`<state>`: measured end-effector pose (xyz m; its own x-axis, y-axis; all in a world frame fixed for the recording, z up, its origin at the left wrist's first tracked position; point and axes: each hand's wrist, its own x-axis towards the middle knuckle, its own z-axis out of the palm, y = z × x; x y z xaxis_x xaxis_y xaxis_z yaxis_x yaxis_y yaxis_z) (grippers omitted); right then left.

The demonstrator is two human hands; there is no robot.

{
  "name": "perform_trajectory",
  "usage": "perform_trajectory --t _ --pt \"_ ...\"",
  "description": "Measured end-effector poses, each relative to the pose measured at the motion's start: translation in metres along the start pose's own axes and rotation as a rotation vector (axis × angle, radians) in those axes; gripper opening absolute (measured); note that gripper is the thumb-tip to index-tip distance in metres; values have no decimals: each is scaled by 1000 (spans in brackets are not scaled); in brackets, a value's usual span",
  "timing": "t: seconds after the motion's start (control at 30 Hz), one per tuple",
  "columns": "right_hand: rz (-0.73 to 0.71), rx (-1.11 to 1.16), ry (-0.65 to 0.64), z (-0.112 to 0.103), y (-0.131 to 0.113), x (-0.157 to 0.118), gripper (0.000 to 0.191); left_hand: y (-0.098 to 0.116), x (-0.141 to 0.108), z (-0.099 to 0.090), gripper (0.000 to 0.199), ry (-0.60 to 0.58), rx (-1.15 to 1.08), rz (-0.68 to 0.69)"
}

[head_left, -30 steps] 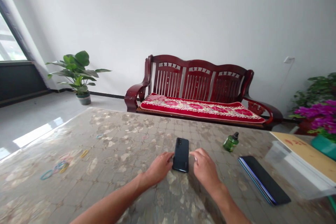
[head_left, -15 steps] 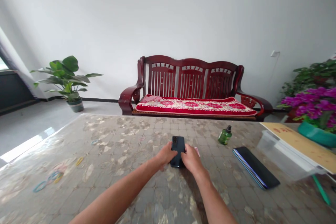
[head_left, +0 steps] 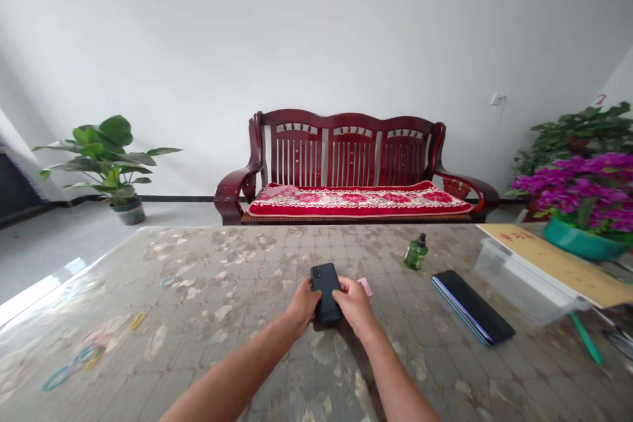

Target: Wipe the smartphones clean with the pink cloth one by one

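Observation:
A dark blue phone (head_left: 326,295) is held between both hands low over the patterned tabletop (head_left: 237,277), its camera side facing up. My left hand (head_left: 302,303) grips the left edge, thumb on the back. On the opposite edge my right hand (head_left: 355,302) is closed the same way, thumb pressing the back. The fingers beneath the phone are hidden. A small pink item (head_left: 365,286) lies just beyond my right hand.
Right of my hands stand a green bottle (head_left: 416,252), a dark stack of phones (head_left: 472,306) and a clear plastic box (head_left: 519,283) under a tan board (head_left: 554,260). Several hair ties (head_left: 84,356) lie at left. A wooden bench (head_left: 353,151) stands behind the table.
The camera view has turned slightly right, so the scene sits further left. The phone's back now tilts a little differently, with both hands still gripping its sides.

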<state>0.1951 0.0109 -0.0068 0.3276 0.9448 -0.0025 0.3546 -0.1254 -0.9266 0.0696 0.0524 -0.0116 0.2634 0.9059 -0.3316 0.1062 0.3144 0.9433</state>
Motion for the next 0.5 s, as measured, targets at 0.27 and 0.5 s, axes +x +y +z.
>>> perform_trajectory --t 0.27,0.5 --pt "76 814 -202 -8 -26 -26 47 -4 -37 -11 88 -219 -385 120" --pt "318 1038 -190 -17 -23 -40 40 -9 -43 13 86 -325 -145 355"
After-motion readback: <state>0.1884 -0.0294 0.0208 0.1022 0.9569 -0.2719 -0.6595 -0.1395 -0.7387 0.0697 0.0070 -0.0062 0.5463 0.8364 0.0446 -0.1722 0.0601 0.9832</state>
